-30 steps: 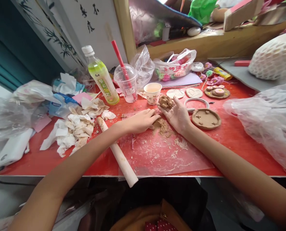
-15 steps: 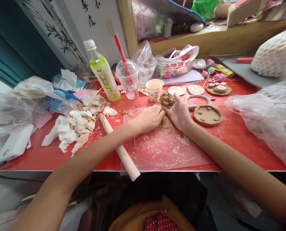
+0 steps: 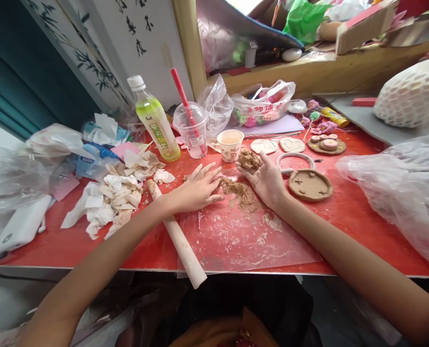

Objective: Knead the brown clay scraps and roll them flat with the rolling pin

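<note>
Our spread left hand [image 3: 195, 193] borders a brown clay smear [image 3: 246, 198], long axis slanting rightward toward us; our right hand [image 3: 268, 181] grips a rounded brown clay lump [image 3: 248, 160].

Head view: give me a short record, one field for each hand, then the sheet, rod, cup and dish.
Left hand: fingers spread, back upward, beside the clay smear
Right hand: palm up, clay lump resting on its fingers
Sheet: clear, under the clay smear, bits scattered over it
Rod: along the sheet's left side, near end past the front edge of the table
Cup: upright, beyond the clay lump
Dish: brown, raised rim, right of the right hand
</note>
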### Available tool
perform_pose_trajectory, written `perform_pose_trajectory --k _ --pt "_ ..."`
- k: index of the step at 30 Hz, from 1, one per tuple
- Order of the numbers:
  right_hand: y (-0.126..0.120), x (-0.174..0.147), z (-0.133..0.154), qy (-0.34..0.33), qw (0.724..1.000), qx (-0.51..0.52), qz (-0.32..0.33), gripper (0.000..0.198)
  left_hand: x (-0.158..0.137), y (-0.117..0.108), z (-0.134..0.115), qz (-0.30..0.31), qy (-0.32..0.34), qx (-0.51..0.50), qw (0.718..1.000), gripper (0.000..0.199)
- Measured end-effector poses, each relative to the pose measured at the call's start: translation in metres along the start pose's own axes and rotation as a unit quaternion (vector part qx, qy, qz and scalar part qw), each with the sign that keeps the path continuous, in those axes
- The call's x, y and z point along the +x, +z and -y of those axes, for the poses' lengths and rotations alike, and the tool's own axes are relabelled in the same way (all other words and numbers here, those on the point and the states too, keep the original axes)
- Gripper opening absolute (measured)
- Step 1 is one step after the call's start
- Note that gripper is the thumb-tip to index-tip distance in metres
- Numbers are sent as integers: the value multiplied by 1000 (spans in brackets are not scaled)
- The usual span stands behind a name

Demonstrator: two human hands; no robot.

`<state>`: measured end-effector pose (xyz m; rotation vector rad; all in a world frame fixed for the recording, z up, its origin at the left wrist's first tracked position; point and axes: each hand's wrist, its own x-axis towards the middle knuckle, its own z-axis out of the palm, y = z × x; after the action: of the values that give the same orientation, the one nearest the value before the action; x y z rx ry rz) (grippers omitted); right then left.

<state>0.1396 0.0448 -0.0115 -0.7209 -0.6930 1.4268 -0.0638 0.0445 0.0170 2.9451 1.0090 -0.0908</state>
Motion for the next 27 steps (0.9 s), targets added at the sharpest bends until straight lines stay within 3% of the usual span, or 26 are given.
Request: perform_pose_trajectory --k 5,12,19,27 --pt "3 -2 2 8 1000 17 -9 21 8 4 3 -12 -45 -18 999 55" --pt "3 -1 0 -4 1000 25 2 21 18 -4 21 42 -43 -89 994 40" --pt "2 2 -3 -5 1000 24 1 22 32 0 21 35 -6 -129 991 43" --pt "1 4 -5 -16 1000 7 18 24 28 -9 5 -5 89 -132 987 43"
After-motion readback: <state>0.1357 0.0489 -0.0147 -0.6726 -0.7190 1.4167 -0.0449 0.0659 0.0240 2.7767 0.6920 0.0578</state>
